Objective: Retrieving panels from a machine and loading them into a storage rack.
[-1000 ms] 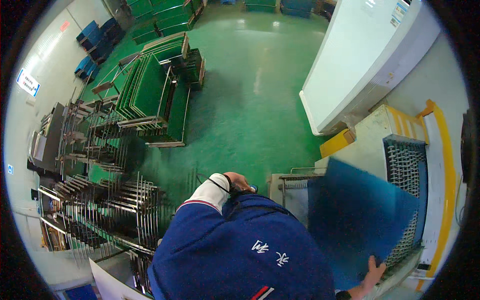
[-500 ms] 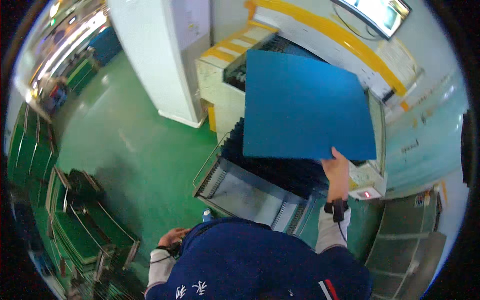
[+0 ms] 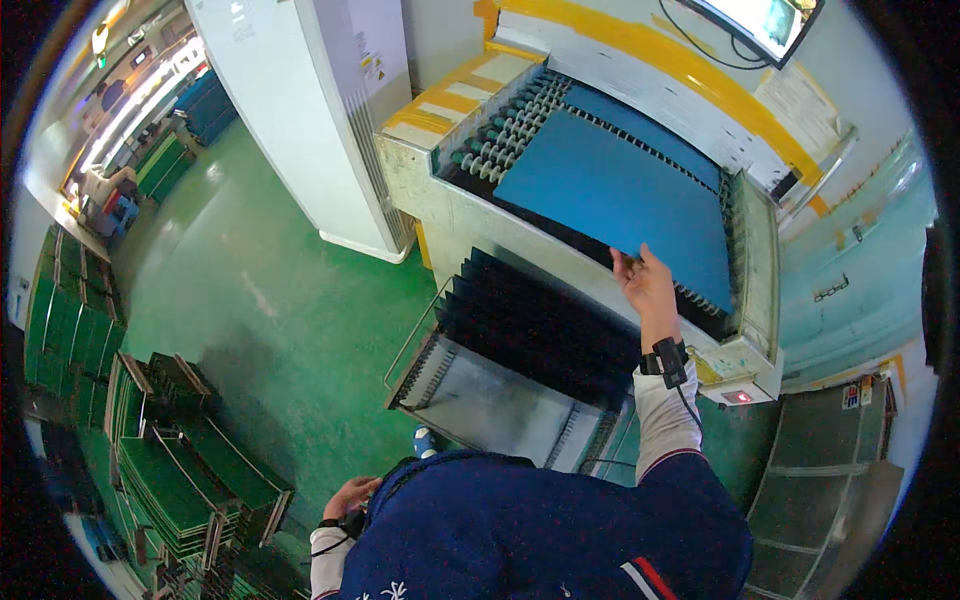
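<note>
A flat blue panel [image 3: 620,195] lies on the rollers [image 3: 497,145] of a conveyor machine. Just off its near edge is my right hand [image 3: 648,285], fingers apart and holding nothing. A second blue sheet [image 3: 645,130] lies farther in on the same rollers, behind a strip of wheels. Below the machine stands a slotted rack [image 3: 490,390] with several dark upright panels [image 3: 540,330] in its far part. My left hand [image 3: 352,497] hangs low by my left side; its fingertips are hidden against my dark blue jacket.
A white cabinet [image 3: 290,120] stands left of the machine [image 3: 560,250]. Several racks of green panels [image 3: 190,470] fill the lower left floor. At the right are a grey screened frame [image 3: 815,470] and translucent sheeting [image 3: 850,270]. A monitor [image 3: 765,25] hangs above.
The blue panel has gone from tilted in my right hand to flat on the rollers, farther from me. My right hand has let go of it. The left hand stays low.
</note>
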A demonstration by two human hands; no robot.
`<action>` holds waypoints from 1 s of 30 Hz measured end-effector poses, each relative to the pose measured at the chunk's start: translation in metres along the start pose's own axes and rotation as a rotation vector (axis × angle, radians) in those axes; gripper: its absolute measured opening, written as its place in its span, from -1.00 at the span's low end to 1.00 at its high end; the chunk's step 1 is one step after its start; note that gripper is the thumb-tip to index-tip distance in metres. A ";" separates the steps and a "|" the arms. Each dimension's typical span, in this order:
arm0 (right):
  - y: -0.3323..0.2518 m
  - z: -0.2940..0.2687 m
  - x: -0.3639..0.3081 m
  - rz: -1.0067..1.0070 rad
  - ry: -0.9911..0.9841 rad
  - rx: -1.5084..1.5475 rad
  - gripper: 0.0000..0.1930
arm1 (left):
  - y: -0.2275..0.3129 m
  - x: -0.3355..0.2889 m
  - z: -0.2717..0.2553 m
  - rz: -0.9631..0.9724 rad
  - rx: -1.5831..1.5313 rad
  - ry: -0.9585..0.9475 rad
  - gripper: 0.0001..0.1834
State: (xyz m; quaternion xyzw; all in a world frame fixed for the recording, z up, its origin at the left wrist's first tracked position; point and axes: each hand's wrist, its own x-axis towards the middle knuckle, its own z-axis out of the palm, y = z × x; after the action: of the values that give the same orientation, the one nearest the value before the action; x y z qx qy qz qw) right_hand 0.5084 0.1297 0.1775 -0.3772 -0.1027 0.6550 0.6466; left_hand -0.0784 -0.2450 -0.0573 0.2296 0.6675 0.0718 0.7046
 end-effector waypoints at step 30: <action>-0.002 -0.028 0.049 -1.274 0.004 -2.037 -0.57 | 0.047 -0.044 0.024 0.143 -0.144 -0.010 -0.46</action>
State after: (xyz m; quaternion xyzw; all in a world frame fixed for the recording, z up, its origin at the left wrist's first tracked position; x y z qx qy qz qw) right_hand 0.5336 0.1656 0.1415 -0.5976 -0.7406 -0.1649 0.2593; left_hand -0.0500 -0.2265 0.0021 0.2256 0.6390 0.1684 0.7159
